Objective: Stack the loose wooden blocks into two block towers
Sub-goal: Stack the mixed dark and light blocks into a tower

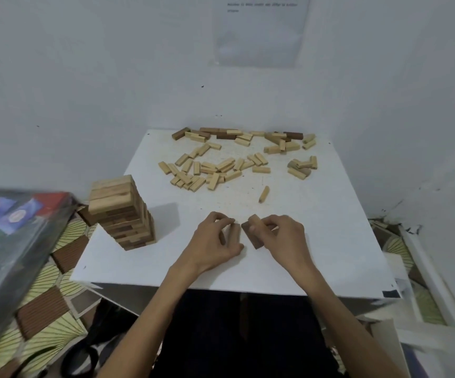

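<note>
Approx halfway: one tower (122,211) stands finished-looking at the near left of the worktop (330,227), w/ no second tower up yet. Near centre, the left hand (212,241) has its fingers curled round a brown block (236,232) and the right hand (286,236) pinches a dark block (255,240) just beside it, prob. the base of tower no. 2. Most loose blocks (215,170) lie scattered at the far side, so lots left to stack.

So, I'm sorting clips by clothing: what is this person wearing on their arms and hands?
Nothing that shows. The left hand and right hand are bare: no gloves, rings or watch visible. The left forearm and right forearm are uncovered too, with no sleeve in view.
</note>
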Available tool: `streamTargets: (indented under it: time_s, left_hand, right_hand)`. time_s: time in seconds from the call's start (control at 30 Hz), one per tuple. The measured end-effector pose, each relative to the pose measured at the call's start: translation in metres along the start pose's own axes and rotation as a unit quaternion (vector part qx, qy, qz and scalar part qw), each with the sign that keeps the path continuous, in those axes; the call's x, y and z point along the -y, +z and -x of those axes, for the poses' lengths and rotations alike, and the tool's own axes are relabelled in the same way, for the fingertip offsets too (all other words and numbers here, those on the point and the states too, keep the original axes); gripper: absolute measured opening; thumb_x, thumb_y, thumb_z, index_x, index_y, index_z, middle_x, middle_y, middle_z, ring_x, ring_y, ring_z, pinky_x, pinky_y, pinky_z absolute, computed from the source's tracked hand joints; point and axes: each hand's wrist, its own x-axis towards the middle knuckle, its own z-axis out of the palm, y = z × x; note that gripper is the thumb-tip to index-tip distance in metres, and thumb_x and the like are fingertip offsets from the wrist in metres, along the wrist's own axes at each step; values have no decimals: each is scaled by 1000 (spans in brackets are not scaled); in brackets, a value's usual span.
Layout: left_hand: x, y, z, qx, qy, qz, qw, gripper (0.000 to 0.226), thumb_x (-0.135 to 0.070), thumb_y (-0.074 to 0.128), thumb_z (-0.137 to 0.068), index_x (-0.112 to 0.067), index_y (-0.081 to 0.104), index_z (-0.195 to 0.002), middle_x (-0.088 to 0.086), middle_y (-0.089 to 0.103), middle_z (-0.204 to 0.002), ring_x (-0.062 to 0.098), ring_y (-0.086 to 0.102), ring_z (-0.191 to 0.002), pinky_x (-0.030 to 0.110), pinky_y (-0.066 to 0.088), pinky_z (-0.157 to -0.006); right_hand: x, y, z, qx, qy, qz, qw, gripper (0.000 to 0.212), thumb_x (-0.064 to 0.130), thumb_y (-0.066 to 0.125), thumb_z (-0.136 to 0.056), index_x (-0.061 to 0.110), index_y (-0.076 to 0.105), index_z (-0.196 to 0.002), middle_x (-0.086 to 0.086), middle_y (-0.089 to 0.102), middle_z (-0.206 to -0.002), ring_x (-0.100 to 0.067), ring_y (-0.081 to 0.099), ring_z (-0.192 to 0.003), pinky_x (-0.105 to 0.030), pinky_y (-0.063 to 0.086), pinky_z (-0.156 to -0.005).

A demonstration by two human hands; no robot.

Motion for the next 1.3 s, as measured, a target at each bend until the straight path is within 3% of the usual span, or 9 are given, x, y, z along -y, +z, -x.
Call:
streamTargets:
  time_s: [0.07,0.23,0.3,0.43,0.6,0.73,0.97,1.17,1.3]
  left_hand:
    - [-1,-5,-1,30,5,-4,1000,76,-48,82,-76,-17,59,-142,-5,53,-138,4,64,-83,25,51,-88]
    - [-8,-3,-8,50,12,-1,999,93,-39,91,-70,-13,50,-149,-2,50,-144,11,61,-95,21,46,-88]
    - [-10,2,-10,47,9,5,999,95,-41,93,-67,-13,51,-148,-3,49,-142,11,62,-93,22,47,-86]
    - [-10,11,-8,22,-4,19,1000,95,-54,93,-61,-16,57,-140,-7,46,-129,12,58,-93,25,49,-84]
    - [-8,12,-19,62,12,-2,998,102,-44,95,-63,-15,49,-150,-4,47,-130,13,53,-104,22,43,-88]
    - [-8,5,-27,87,30,-1,996,97,-40,96,-65,-15,51,-148,-2,52,-134,15,54,-116,23,44,-93]
    - [-5,2,-30,114,63,-12,991,75,-46,93,-63,-25,64,-129,-10,55,-120,9,55,-103,21,47,-83]
    - [-2,2,-21,147,90,-19,985,73,-45,91,-65,-26,62,-130,-12,51,-121,6,54,-97,23,48,-83]
    - [0,-1,-17,150,77,-20,985,101,-56,92,-62,-29,46,-148,-16,41,-129,4,50,-104,21,44,-87]
  right_hand:
    - [-5,-5,-2,-31,-4,48,998,27,47,68,-93,22,75,-100,2,61,-102,-12,63,-91,-25,47,-75]
    - [-15,-6,-10,-1,13,114,993,38,51,66,-93,19,71,-114,-1,64,-106,-17,63,-98,-30,49,-80]
    - [-19,-9,-9,35,7,115,993,45,51,60,-97,17,67,-125,0,66,-106,-16,62,-99,-30,48,-84]
    - [-24,-16,-7,100,-56,92,989,37,20,46,-104,14,59,-138,1,66,-122,-18,59,-114,-32,47,-99]
    - [-33,-31,-28,269,-123,165,941,75,23,64,-93,25,28,-159,17,50,-121,-7,40,-109,-19,36,-96]
    - [-34,-33,-50,298,-152,145,931,79,33,77,-88,25,37,-156,16,57,-110,-4,49,-94,-12,39,-81]
    - [-30,-31,-54,297,-151,99,938,65,42,90,-71,35,59,-128,15,63,-91,-3,52,-86,-17,43,-77]
    - [-46,-29,-29,249,-207,105,940,65,58,82,-71,38,55,-127,22,49,-106,-3,46,-109,-22,43,-90]
    - [-47,-26,-23,237,-201,95,946,78,63,83,-70,34,51,-135,21,41,-117,1,38,-118,-22,41,-97]
